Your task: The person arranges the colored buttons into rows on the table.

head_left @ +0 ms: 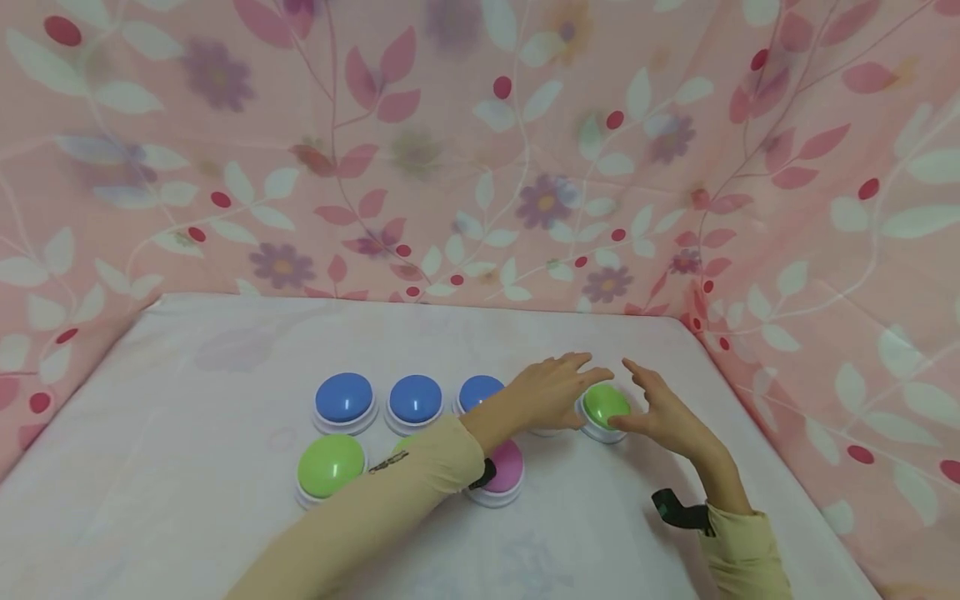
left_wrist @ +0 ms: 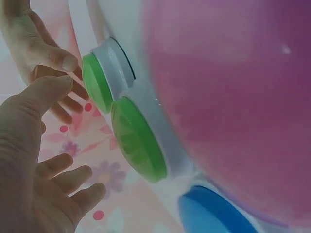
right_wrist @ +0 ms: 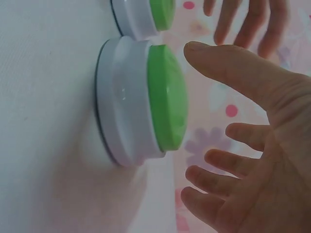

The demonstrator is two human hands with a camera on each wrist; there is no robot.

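Observation:
A domed push button with a green top [head_left: 604, 405] and white base stands at the right end of the back row. My right hand [head_left: 663, 414] hovers by its right side, fingers spread; in the right wrist view its thumb [right_wrist: 218, 63] is close to the green dome [right_wrist: 170, 99]. My left hand [head_left: 551, 390] reaches across from the left, fingers extended, over another button whose white base [head_left: 546, 432] peeks out below. In the left wrist view that button shows a green top [left_wrist: 137, 141]. Neither hand holds anything.
Three blue buttons [head_left: 344, 397] continue the back row leftward. In front stand a green button [head_left: 332, 467], one mostly hidden under the left sleeve [head_left: 375, 500], and a pink button [head_left: 506, 468]. A white cloth covers the table [head_left: 187, 467]; floral fabric walls [head_left: 465, 167] rise behind and beside.

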